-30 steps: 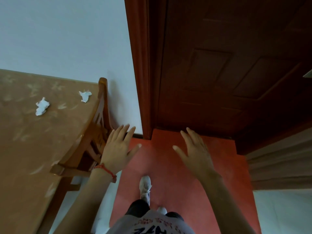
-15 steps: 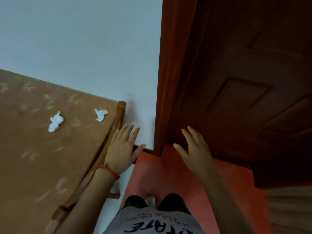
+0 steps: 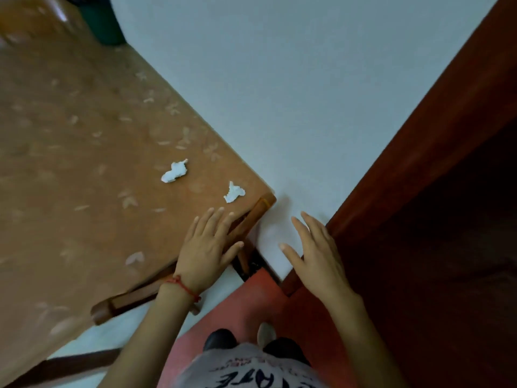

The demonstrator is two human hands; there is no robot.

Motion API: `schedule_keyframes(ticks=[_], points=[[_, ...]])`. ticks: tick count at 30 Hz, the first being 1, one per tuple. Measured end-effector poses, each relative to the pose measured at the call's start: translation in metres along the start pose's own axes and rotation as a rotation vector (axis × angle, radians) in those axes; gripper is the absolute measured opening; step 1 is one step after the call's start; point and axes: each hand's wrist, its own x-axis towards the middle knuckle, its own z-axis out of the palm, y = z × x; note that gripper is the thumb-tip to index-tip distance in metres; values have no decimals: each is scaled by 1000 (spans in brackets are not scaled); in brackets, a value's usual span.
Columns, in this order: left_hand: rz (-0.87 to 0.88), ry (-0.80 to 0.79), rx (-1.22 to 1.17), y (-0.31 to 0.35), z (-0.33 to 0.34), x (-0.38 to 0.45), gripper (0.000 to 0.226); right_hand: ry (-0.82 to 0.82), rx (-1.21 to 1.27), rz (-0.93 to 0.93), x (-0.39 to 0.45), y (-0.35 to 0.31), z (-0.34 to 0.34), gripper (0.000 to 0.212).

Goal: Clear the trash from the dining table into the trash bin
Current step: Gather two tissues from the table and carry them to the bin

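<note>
dark green bin (image 3: pixel 105 23) at the table's far end cut off by the top edge, table (image 3: pixel 70 163) running off left and bottom, far tabletop blurred, chair (image 3: pixel 251 219) mostly hidden under the table, shirt lettering cropped

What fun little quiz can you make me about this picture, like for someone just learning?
1. How many crumpled tissues lie on the table?
2. True or false: the left hand is already holding a tissue.
3. Which tissue is closer to the left hand: A, the one by the table corner, or B, the one further in?

Key:
1. Two.
2. False. Its fingers are straight and hold nothing; the right hand is open and holds nothing too.
3. A.
</note>
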Motion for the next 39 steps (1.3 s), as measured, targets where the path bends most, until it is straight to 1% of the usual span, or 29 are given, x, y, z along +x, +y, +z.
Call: schedule_keyframes(ticks=[2,6,11,13,15,17,20,23,28,33,35,37,39], points=[[-100,14,25,-4,1,-6,94,-35,-12,-82,15,-2,0,60],[-284,65,15,-13,-2,-20,80,-93,-13,-221,42,-8,7,61],[-396,96,28,-26,-7,-30,89,-110,7,-328,69,-23,20,60],[-433,110,17,-34,-8,-28,81,-115,29,-374,79,-30,26,59],[-453,126,2,-42,-8,-24,63,-119,39,-415,90,-37,30,58],[-451,130,8,-52,-8,-17,58,-128,27,-430,102,-44,35,59],[-444,136,-1,-69,-10,-2,59,-137,39,-416,122,-50,45,60],[-431,127,4,-90,-13,17,59,-148,53,-365,146,-57,55,59],[-421,104,-26,-132,-14,50,61,-186,-2,-273,185,-68,75,62],[-382,58,-40,-159,-13,78,79,-159,-81,-227,211,-74,86,61],[-376,26,-36,-166,-9,88,72,-173,-93,-213,220,-73,88,61],[-382,38,-66,-171,-4,97,62,-201,-89,-190,227,-70,89,63],[-398,37,-103,-176,1,107,62,-235,-105,-159,235,-67,91,65]])
